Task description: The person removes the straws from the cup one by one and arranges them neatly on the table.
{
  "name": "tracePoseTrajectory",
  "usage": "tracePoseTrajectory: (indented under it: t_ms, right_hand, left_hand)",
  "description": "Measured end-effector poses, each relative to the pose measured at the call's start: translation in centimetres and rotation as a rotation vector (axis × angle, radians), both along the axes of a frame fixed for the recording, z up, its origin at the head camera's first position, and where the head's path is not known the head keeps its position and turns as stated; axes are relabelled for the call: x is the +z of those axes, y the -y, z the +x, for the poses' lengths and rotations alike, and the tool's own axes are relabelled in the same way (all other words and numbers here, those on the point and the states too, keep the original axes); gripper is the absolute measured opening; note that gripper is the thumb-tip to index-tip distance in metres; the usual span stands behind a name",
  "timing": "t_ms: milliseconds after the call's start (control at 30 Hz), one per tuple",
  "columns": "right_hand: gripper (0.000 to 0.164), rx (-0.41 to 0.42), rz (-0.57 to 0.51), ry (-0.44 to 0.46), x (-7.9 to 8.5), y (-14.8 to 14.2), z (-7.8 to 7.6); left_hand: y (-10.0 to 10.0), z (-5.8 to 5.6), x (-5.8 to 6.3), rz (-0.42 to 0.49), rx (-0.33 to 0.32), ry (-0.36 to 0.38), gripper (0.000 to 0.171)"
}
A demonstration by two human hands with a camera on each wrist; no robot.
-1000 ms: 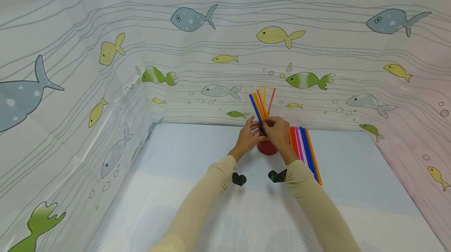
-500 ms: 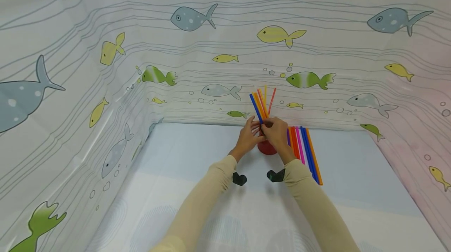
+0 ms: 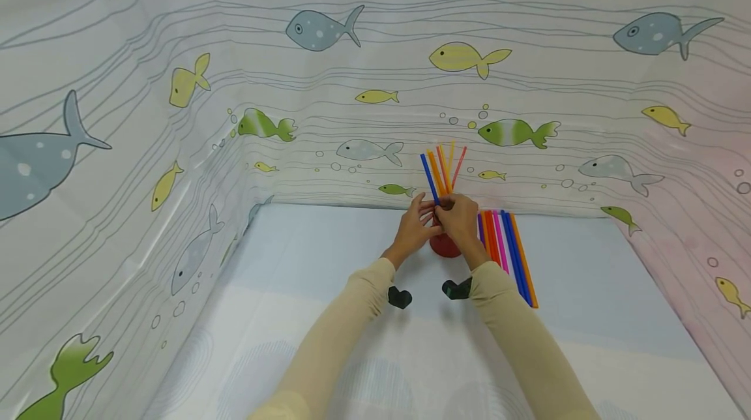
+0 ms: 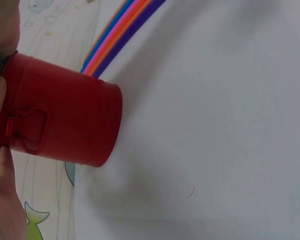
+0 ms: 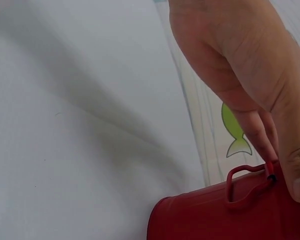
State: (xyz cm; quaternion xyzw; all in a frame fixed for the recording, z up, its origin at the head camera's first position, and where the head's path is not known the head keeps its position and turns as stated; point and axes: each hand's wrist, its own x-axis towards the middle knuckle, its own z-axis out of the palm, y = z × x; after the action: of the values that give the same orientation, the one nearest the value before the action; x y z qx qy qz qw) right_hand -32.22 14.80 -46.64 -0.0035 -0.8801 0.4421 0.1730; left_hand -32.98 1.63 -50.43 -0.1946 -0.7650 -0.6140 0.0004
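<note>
Gripping red bucket (image 4: 65, 107) near bench (image 3: 317, 244)'s far edge with curled fingers of left hand (image 3: 411, 227), apparently pinching blue stick (image 3: 429, 175), tilted up-left along its long axis, with fingers of nearer right hand (image 3: 461, 216).

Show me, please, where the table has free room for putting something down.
The tabletop looks bare between the left sleeve and the left fish-print wall, and right of the loose coloured sticks. It is crowded around the red bucket, where the left hand, right hand and leaning sticks gather.
</note>
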Motion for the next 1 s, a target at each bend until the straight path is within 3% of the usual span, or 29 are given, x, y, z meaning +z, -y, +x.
tracePoseTrajectory:
  t_ms: [167, 1000]
  right_hand:
    - [0.023, -0.001, 0.006, -0.042, -0.11, -0.02, -0.24]
    - [0.023, 0.006, -0.035, -0.079, 0.25, 0.08, 0.02]
  left_hand:
    - [-0.09, -0.16, 0.04, -0.003, 0.007, -0.004, 0.094]
    - [0.15, -0.13, -0.18, -0.004, -0.015, -0.017, 0.096]
